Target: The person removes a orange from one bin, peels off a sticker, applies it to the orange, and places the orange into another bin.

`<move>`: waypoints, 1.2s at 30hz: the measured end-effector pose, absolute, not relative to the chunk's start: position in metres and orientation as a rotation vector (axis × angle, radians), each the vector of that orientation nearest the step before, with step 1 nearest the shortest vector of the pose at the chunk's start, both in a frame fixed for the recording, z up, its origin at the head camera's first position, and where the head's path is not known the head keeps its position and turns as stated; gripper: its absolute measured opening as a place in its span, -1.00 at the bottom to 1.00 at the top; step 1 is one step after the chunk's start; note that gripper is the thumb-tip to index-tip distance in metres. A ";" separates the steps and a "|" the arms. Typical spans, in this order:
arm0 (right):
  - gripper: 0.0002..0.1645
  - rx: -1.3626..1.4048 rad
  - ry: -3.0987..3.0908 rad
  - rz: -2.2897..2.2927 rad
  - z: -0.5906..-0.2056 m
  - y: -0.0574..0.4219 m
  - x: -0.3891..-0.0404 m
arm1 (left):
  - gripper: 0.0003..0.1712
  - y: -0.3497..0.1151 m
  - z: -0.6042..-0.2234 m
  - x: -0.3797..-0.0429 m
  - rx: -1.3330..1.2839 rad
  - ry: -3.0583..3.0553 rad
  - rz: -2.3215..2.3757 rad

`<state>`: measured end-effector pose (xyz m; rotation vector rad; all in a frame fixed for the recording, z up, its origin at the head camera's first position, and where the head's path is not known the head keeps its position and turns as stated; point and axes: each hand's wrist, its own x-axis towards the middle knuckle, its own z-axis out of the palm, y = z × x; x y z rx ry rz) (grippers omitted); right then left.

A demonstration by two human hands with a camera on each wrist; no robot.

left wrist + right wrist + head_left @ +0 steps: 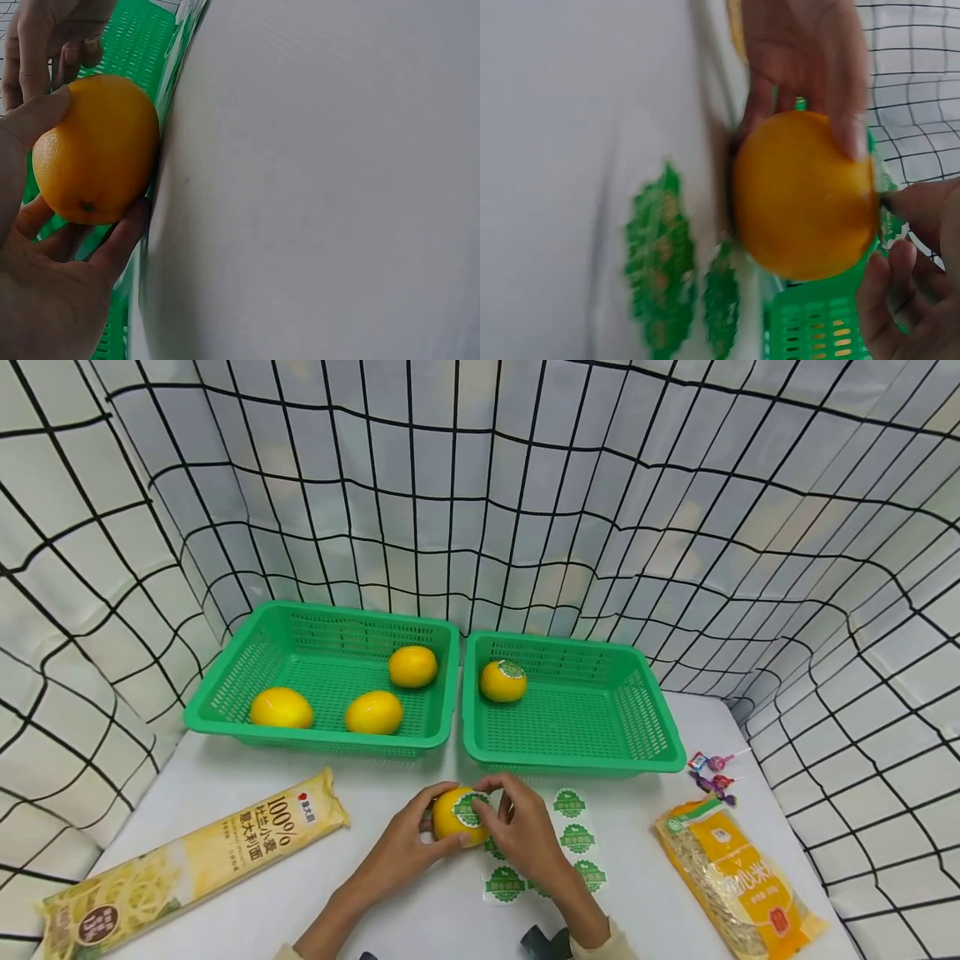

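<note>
White tabletop [420, 922]: yellow fruit [447, 814] between both hands [405, 843] [527, 837].

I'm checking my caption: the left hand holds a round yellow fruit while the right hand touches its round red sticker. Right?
Wrong colour: the head view shows a round green-and-white sticker. The left hand holds the round yellow fruit, and the right hand touches the sticker.

There are five oranges [446, 814], two baskets [570, 731], two food packets [217, 856] and one sticker sheet [577, 839].
</note>
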<state>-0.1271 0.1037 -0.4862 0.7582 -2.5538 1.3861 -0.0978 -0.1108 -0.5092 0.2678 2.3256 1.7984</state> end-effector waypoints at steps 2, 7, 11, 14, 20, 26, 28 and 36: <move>-0.63 0.755 -2.549 1.326 -0.489 0.103 -0.125 | -0.13 -0.111 -0.509 -0.098 0.272 2.334 1.797; -0.60 0.741 -2.541 1.268 -0.495 0.104 -0.123 | -0.12 -0.112 -0.506 -0.097 0.244 2.331 1.794; -0.66 0.707 -2.534 1.322 -0.503 0.104 -0.120 | -0.28 -0.109 -0.503 -0.094 0.186 2.356 1.876; -0.62 0.685 -2.518 1.372 -0.508 0.103 -0.119 | -0.56 -0.103 -0.502 -0.093 0.115 2.425 1.953; -0.61 0.503 -2.556 1.759 -0.512 0.106 -0.120 | -0.83 -0.094 -0.503 -0.094 -0.040 2.430 2.056; -0.54 0.103 -2.508 2.286 -0.511 0.109 -0.122 | -0.85 -0.088 -0.500 -0.095 -0.097 2.356 2.101; -0.50 0.032 -2.499 2.377 -0.510 0.110 -0.122 | -0.85 -0.085 -0.500 -0.094 -0.104 2.351 2.104; -0.57 0.363 -2.512 2.279 -0.507 0.108 -0.122 | -0.75 -0.083 -0.502 -0.093 -0.114 2.390 2.123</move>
